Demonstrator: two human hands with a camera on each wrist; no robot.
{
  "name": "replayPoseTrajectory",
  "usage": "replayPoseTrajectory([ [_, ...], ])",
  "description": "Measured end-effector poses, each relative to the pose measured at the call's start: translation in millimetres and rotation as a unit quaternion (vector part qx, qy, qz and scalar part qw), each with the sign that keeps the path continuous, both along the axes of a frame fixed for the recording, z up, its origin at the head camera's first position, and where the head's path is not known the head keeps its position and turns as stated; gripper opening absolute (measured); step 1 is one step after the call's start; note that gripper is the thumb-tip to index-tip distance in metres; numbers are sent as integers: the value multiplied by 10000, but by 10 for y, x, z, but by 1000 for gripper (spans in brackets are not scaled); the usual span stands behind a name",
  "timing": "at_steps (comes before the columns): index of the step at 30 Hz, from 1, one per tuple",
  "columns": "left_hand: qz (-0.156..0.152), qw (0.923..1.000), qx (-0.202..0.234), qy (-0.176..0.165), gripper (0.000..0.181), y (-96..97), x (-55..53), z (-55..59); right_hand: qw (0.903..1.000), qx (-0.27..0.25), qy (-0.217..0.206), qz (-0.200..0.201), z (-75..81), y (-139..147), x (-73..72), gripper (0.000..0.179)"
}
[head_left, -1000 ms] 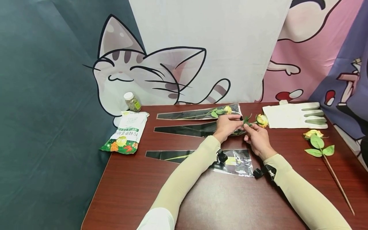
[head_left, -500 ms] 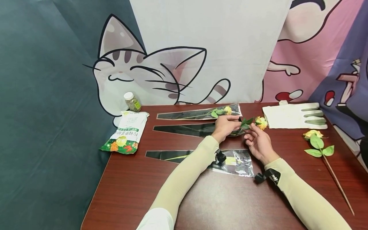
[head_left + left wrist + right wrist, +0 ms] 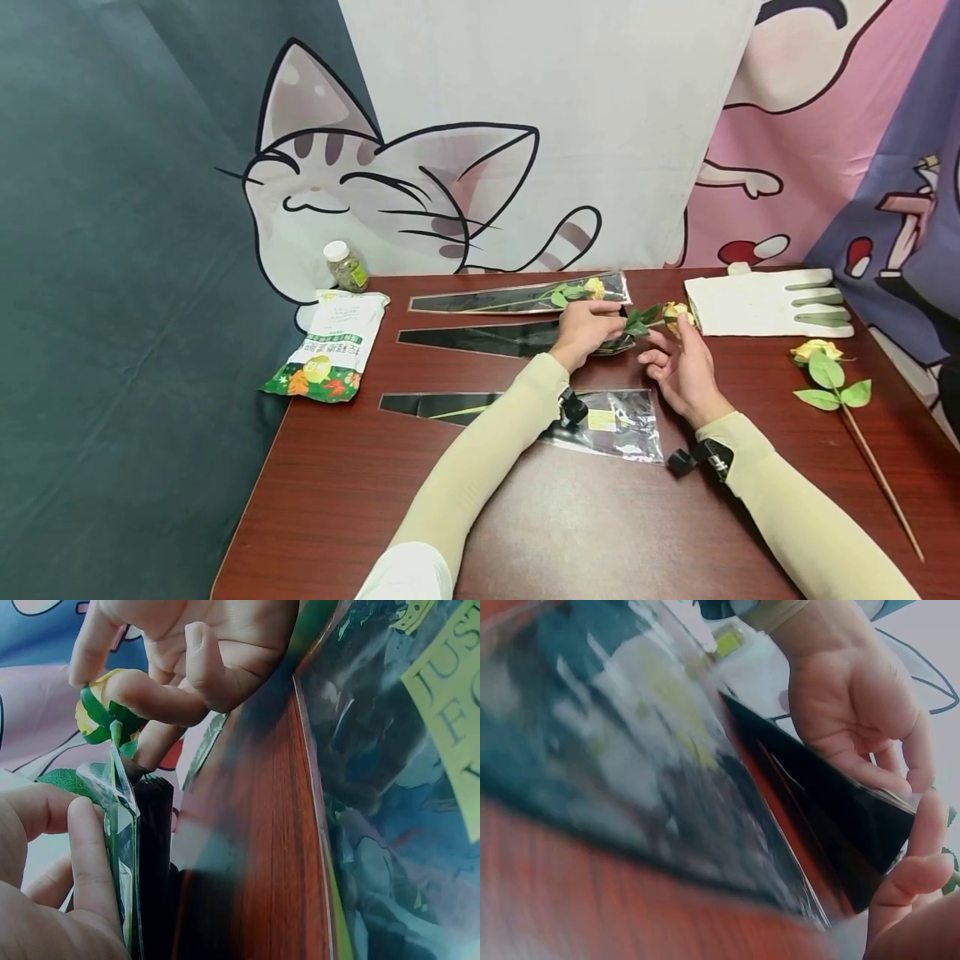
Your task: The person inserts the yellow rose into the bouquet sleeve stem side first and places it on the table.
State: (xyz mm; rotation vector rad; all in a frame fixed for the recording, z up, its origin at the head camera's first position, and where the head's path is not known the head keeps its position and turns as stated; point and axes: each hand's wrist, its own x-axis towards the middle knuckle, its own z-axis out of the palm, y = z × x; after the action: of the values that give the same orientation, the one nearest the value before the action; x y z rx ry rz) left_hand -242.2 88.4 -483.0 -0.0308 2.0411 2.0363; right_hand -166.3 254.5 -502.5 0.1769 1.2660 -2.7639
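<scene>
My left hand (image 3: 587,333) pinches the open end of a long black-backed clear flower sleeve (image 3: 487,337) in the middle row. A yellow rose (image 3: 670,312) lies with its stem running into that sleeve, its head and green leaves (image 3: 639,321) outside the mouth. My right hand (image 3: 688,375) holds the rose by its head, fingers against the petals, as the left wrist view shows from below. In the right wrist view the sleeve's dark back (image 3: 840,810) stands tilted up between both hands. Inside the sleeve the lower stem is mostly hidden.
Behind lies a sleeve with a rose inside (image 3: 517,296); nearer is another clear sleeve (image 3: 622,425) with a yellow label. A loose yellow rose (image 3: 827,371) and white gloves (image 3: 742,304) lie right. A fertilizer bag (image 3: 330,346) and a jar (image 3: 347,268) stand left.
My right hand has shifted from the stem just below the bloom up to the rose's head. The rose has slid slightly left toward the sleeve. My left hand stays at the sleeve's mouth.
</scene>
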Motion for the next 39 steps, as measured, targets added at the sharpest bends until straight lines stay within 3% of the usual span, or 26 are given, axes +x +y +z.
replayPoseTrajectory([
  [7, -81, 10000, -22, 9, 28, -5, -4, -7, 9975, 478, 57, -525, -32, 40, -7, 26],
  [13, -75, 9999, -84, -21, 27, -1, -11, -6, 9879, 1258, 11, -911, -40, 82, -14, 25],
  [18, -68, 10000, -48, 0, 26, -9, -13, -12, 9829, 1449, -153, -1126, -15, 118, -9, 22],
  [27, -153, 9998, 105, 59, 28, -16, -9, -36, 9782, 1650, -173, -1246, -29, 138, 6, 27],
  [39, -86, 10000, -46, -17, 28, -2, 24, 14, 9800, 1729, -227, -963, -1, 94, 10, 20],
])
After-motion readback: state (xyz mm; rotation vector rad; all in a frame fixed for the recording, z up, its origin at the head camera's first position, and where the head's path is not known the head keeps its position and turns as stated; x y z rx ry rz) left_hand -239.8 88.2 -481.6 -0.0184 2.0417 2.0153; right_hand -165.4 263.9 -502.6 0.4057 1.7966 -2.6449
